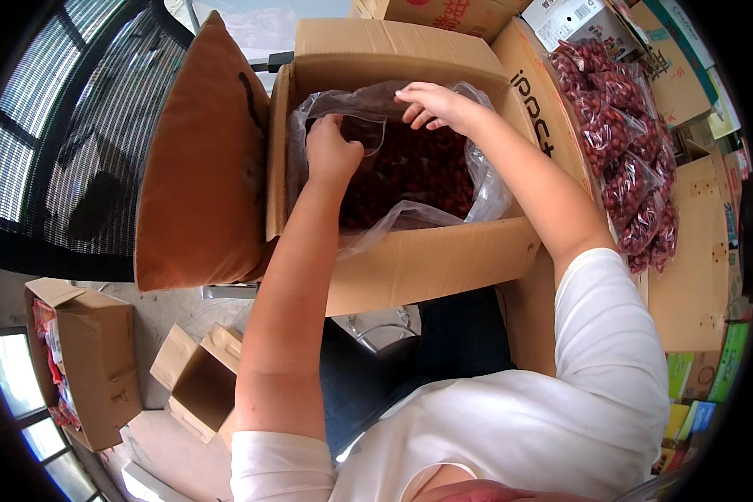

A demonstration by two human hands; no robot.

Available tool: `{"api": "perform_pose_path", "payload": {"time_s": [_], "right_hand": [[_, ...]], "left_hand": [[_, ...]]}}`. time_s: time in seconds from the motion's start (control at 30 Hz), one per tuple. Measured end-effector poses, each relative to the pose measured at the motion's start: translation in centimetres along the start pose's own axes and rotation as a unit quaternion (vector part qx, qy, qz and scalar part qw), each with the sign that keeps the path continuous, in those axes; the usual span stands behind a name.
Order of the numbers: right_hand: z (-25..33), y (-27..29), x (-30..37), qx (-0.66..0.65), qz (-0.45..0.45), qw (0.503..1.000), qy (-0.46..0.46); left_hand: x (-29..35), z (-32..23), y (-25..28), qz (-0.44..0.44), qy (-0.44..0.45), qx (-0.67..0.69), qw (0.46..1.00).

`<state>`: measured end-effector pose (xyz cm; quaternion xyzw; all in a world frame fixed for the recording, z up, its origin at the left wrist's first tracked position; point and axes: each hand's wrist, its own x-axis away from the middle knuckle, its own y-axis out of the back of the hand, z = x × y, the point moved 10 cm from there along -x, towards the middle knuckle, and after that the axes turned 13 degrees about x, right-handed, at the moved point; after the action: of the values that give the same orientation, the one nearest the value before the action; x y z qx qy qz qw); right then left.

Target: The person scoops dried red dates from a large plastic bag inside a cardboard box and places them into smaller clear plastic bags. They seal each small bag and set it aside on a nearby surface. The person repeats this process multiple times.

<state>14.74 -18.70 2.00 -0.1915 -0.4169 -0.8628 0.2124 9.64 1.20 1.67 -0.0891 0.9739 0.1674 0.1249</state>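
Left hand: the left hand (333, 151) is curled into a loose fist inside the big cardboard box (427, 259), fingers closed on the near rim of a small clear bag (366, 132).
Right hand: the right hand (433, 105) reaches in from the far side, fingers bent and pinching the opposite edge of the same small clear bag, so the bag's mouth hangs between the two hands.
Small clear bag: it sits over the upper left part of the box's opening, just above the fruit; whether anything is in it cannot be told.
Dried red fruit: a dark red heap (418, 171) fills the box, lying inside a large clear plastic liner (485, 188) whose edges spill over the box rim.
Box flap: the left flap (201, 159) stands wide open, its brown inside facing the camera.
Packed bags: a row of filled clear bags of red fruit (623, 142) lies on flattened cardboard to the right, well apart from both hands.
Floor: two smaller open cartons (88, 360) (197, 381) stand down at the lower left.
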Motion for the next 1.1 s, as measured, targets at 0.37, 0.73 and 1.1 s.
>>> {"api": "perform_pose_path", "payload": {"time_s": [0.37,0.73,1.1], "right_hand": [[-20.0,-7.1,-10.9,0.281,-0.013,0.957,-0.074],[-19.7,-13.7,-13.0,0.251,0.029,0.963,-0.093],[-9.3,-19.1,-7.5,0.067,0.138,0.987,0.037]], "left_hand": [[0.1,-0.5,0.0,-0.016,0.0,-0.008,1.0],[-0.1,-0.2,0.4,-0.019,-0.009,-0.035,0.999],[-0.4,-0.3,1.4,-0.069,-0.053,-0.029,0.996]]}}
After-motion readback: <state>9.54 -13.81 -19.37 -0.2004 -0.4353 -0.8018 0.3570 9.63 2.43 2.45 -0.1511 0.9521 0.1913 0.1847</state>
